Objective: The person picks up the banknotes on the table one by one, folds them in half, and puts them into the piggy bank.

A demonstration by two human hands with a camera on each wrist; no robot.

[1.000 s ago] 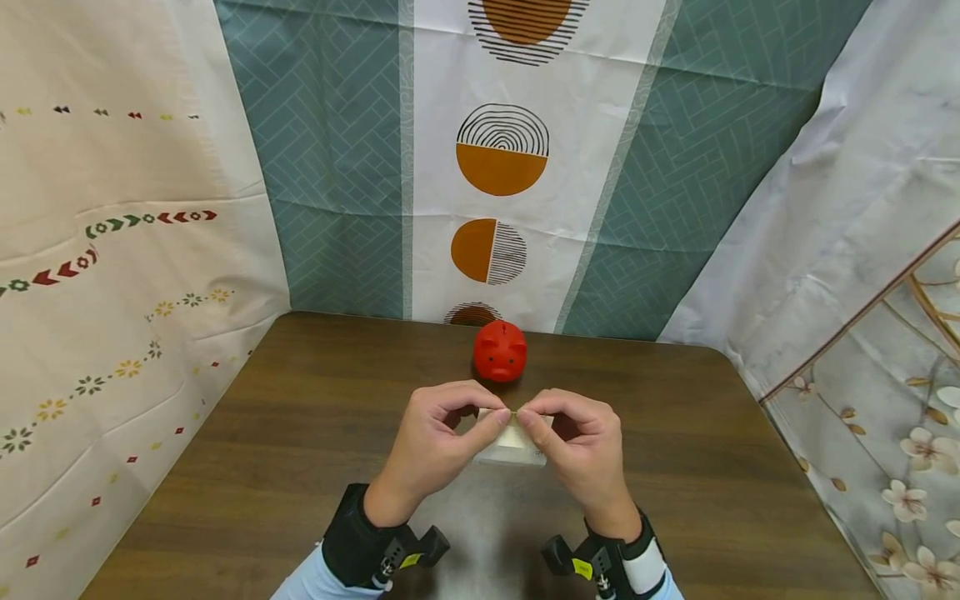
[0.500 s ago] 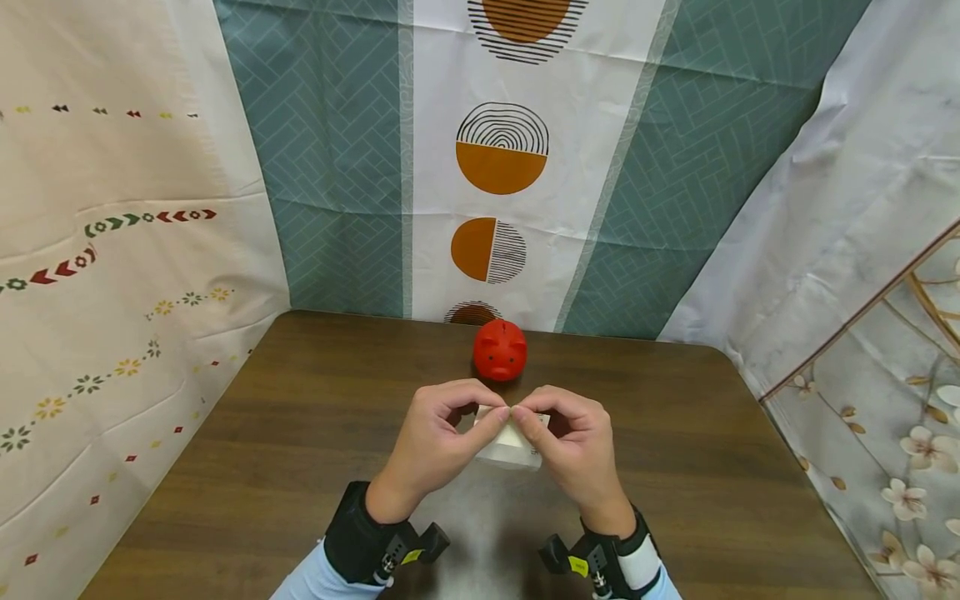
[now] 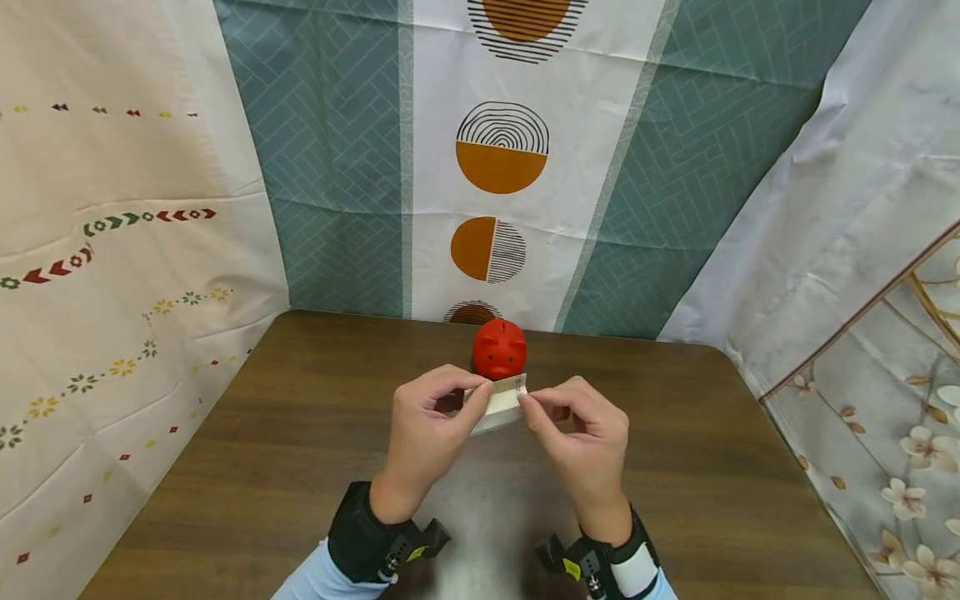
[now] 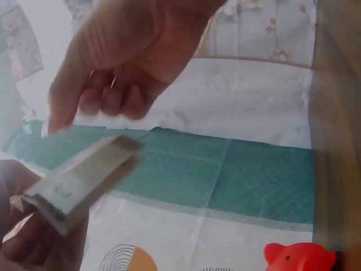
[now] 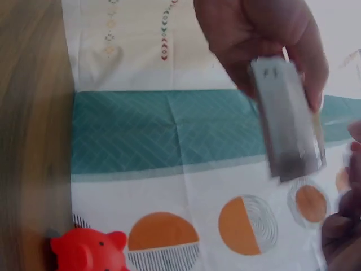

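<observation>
A folded pale banknote (image 3: pixel 501 402), printed near its ends, is pinched by its left end between the thumb and fingers of my left hand (image 3: pixel 431 437). It tilts up toward the right in the head view. Right at its other end are the thumb and forefinger of my right hand (image 3: pixel 581 446). The left wrist view shows a gap between that right hand (image 4: pixel 127 59) and the banknote (image 4: pixel 82 178). Only parts of the right hand (image 5: pixel 341 228) show at the edge of the right wrist view. Just behind the note stands a red piggy bank (image 3: pixel 500 350) with a slot on top.
Both hands are above a brown wooden table (image 3: pixel 300 433). A teal and white patterned cloth (image 3: pixel 337 167) hangs along the back edge. Floral cloths hang at the left (image 3: pixel 150 333) and right (image 3: pixel 862 375) sides.
My left hand has moved slightly left and up with the banknote, which now tilts. My right hand has drawn a little to the right, parting from the left fingertips.
</observation>
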